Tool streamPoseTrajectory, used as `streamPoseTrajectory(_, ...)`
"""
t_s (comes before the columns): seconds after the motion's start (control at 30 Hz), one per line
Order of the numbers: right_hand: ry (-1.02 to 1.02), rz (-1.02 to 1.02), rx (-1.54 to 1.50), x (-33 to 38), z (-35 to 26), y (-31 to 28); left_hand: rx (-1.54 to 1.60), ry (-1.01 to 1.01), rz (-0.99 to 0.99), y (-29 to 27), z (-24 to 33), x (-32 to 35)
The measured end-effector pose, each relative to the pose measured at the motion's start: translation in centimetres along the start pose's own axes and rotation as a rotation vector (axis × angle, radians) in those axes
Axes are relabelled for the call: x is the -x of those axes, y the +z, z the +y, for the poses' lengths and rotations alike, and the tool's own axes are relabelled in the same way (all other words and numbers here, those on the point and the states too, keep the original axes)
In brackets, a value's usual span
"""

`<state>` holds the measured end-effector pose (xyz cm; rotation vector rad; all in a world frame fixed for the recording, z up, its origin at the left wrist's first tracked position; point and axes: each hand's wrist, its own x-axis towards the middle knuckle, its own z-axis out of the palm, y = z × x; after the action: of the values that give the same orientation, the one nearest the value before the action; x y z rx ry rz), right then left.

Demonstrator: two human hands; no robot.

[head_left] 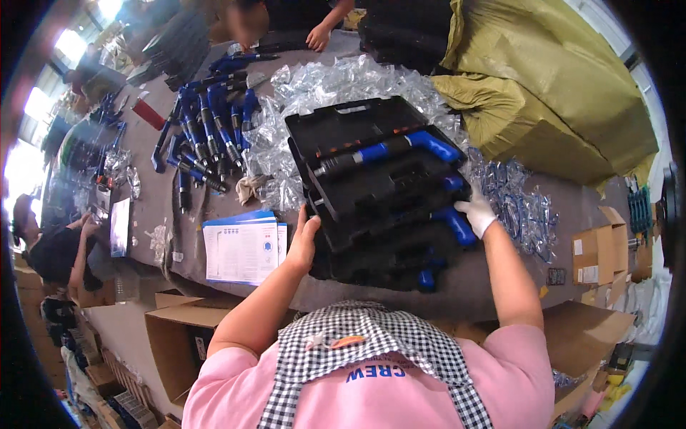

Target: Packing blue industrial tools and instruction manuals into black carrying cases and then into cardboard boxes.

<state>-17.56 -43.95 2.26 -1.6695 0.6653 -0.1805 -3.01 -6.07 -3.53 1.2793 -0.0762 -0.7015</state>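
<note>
An opened black plastic tool case (332, 132) is between my hands, tilted, its lid folded back on the far side. Along the case lies a blue-and-black pistol-grip tool (386, 149). Bare, my left hand (304, 239) grips the near left edge of the case. At the right edge my right hand (476, 211), in a white glove, closes round the case; part of its fingers is hidden. Underneath, on the near side, a second black case (350, 266) shows with a blue handle (458, 227) in it.
Clear plastic bags (314, 82) heap behind the case. Several blue-black tools (211, 129) pile up at the left, near printed sheets (241, 250). Bagged blue parts (509, 200) and a yellow-green sack (543, 79) are at the right. A co-worker's hand (319, 37) rests across the table. Cardboard boxes (600, 250) stand around.
</note>
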Motion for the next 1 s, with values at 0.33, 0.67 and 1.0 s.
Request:
streamPoseTrajectory(0.33, -0.04, 0.18, 0.491, 5.7, 2.9, 2.3, -0.054, -0.203, 0.031, -1.0, 7.3, -2.7)
streamPoseTrajectory(0.67, -0.103, 0.161, 0.385, 13.3, 3.9, 5.5, -1.405, 0.694, 0.46, -0.3, 11.0, -3.2)
streamPoseTrajectory(1.0, -0.331, 0.522, 1.051, 14.4, -1.4, 8.9, -1.884, 0.669, -0.45, 10.0, 11.7, -5.3)
